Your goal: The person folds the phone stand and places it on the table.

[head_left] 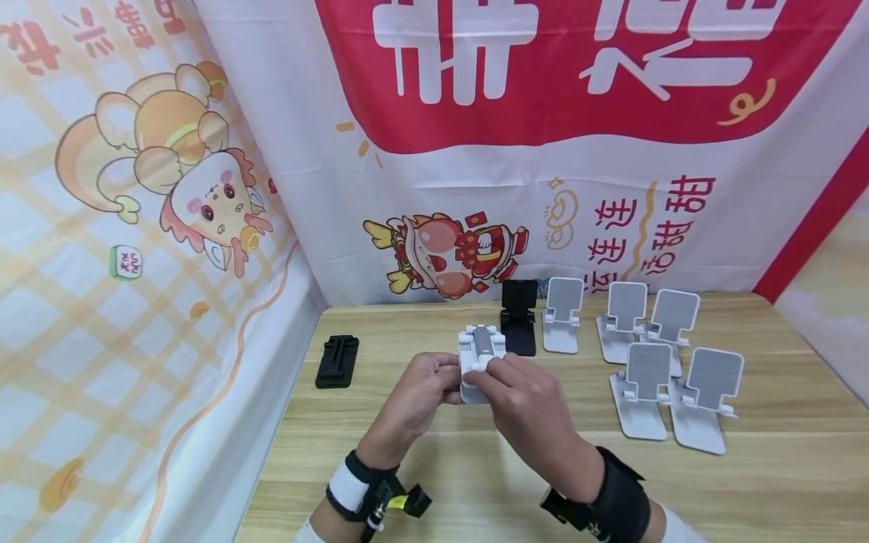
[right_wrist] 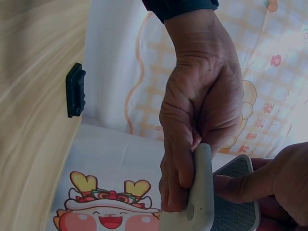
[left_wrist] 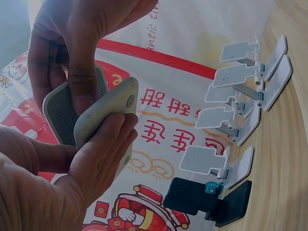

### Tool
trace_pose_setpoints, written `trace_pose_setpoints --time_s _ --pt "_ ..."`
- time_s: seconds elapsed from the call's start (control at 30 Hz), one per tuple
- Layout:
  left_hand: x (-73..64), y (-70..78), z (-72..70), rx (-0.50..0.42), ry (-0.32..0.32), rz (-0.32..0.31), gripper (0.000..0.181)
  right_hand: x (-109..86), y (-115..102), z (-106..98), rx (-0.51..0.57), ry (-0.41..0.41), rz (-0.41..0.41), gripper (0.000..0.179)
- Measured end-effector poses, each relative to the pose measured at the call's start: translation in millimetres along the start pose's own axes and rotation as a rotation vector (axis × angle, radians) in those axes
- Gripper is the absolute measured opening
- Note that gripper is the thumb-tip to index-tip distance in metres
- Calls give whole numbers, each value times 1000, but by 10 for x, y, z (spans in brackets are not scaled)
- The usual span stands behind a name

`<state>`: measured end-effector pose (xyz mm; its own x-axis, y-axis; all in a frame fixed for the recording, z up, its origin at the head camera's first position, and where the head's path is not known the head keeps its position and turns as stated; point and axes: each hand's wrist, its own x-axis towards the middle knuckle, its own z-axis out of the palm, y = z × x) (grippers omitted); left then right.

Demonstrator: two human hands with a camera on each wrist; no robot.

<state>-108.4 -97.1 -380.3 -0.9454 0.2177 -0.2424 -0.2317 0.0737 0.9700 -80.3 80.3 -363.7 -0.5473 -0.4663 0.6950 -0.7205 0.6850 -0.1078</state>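
Over the table's middle, both hands are on a partly unfolded white phone stand (head_left: 483,341). My left hand (head_left: 422,388) grips its base from the left side; in the left wrist view the fingers (left_wrist: 107,139) lie along the back of the white base (left_wrist: 113,106). My right hand (head_left: 532,400) pinches the grey-padded plate (left_wrist: 60,108), its thumb pressed on the pad. The plate is tilted away from the base, leaving a wedge-shaped gap between them. In the right wrist view, the right thumb (right_wrist: 240,187) reaches into that gap.
A folded black phone stand (head_left: 337,362) lies at the table's left. An unfolded black stand (head_left: 519,317) stands behind the hands, with a white stand (head_left: 562,313) next to it. Several more unfolded white stands (head_left: 647,377) are grouped at the right. A printed cloth (head_left: 434,181) hangs behind the table.
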Motion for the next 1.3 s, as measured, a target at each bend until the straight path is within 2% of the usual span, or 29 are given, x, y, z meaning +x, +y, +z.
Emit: trace_pose_setpoints --time_s 0.23,0.43,0.73,0.97,1.07,1.17,1.3 --pt "5 7 -9 -16 3 -1 33 -29 -39 38 -35 6 3 29" --pt "-6 7 -6 -29 11 7 33 -62 -61 71 -86 3 -19 26" --pt "-14 11 -11 -23 13 33 32 -113 -78 106 -107 5 -56 28" --pt "-7 26 -50 -12 40 53 34 -136 -82 123 -133 -37 -85 33" --pt "-8 27 -64 -23 43 43 34 -136 -70 127 -79 -51 -62 32" --pt "-13 22 -77 -39 38 41 34 -135 -27 119 59 -41 8 28" --pt "-22 20 -98 -61 28 53 35 -107 84 90 288 -20 194 28"
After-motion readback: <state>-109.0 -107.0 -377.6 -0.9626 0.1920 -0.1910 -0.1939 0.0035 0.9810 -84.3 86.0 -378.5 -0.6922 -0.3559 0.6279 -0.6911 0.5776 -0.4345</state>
